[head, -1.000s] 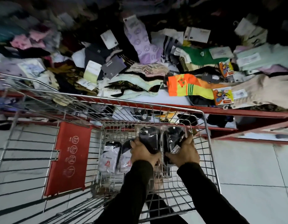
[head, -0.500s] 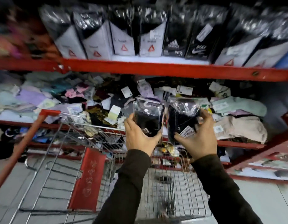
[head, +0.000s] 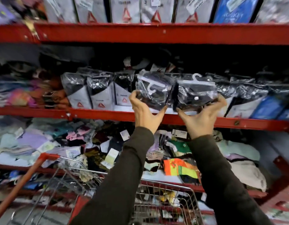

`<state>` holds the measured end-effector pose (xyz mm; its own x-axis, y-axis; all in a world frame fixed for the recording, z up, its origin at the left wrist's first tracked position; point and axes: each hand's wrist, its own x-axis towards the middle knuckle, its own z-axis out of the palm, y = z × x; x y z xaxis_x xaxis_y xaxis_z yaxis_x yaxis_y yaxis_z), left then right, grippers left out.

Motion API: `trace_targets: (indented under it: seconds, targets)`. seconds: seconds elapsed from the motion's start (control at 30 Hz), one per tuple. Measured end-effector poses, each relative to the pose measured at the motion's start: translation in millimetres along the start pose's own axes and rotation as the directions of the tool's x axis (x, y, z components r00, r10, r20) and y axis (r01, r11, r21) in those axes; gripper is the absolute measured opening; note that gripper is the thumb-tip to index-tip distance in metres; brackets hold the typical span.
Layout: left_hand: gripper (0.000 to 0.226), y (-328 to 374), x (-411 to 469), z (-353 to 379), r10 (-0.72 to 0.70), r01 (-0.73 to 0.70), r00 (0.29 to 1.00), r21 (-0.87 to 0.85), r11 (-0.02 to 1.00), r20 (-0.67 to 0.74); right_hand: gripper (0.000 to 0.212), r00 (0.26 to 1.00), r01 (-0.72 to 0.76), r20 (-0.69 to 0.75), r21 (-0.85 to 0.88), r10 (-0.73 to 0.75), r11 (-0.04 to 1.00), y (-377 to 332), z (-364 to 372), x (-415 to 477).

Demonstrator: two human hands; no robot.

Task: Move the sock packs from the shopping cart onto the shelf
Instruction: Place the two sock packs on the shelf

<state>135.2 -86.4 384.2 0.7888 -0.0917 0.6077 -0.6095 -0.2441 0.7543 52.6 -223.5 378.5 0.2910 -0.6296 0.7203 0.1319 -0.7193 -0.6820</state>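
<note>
your left hand (head: 146, 115) and right hand (head: 201, 118) each gripped a sock pack (head: 152, 91), side by side, above the shelf edge (head: 98, 113).

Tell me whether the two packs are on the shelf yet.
Not yet: left hand and right hand each grip a pack before the shelf.

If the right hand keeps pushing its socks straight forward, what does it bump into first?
Probably the packs already standing on the middle shelf. The right hand holds its sock pack just in front of that row, though depth is hard to judge.
</note>
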Motion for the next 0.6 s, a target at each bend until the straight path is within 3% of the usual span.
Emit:
trace_targets:
  seconds: [0.2,0.33,0.47,0.6]
  targets:
    - [0.099,-21.9,16.1,36.1,-0.13,0.118,0.987,0.127,0.985,0.09,0.097,0.993,-0.069,0.09,-0.137,0.082,0.988,29.1,31.4,8.1]
    - [0.105,-29.1,18.1,49.1,-0.174,0.145,0.98,0.247,0.958,0.099,0.11,0.984,-0.042,0.153,-0.284,0.088,0.958,36.6,38.0,6.1]
    - [0.109,-25.1,25.0,54.4,-0.194,0.131,0.967,0.328,0.936,0.168,0.12,0.974,-0.069,0.175,-0.377,0.144,0.924,32.1,41.6,9.9]
    - [0.097,-25.0,24.0,52.7,-0.152,0.076,0.963,0.317,0.945,0.224,0.113,0.951,-0.092,0.233,-0.419,0.205,0.903,29.3,42.0,8.8]
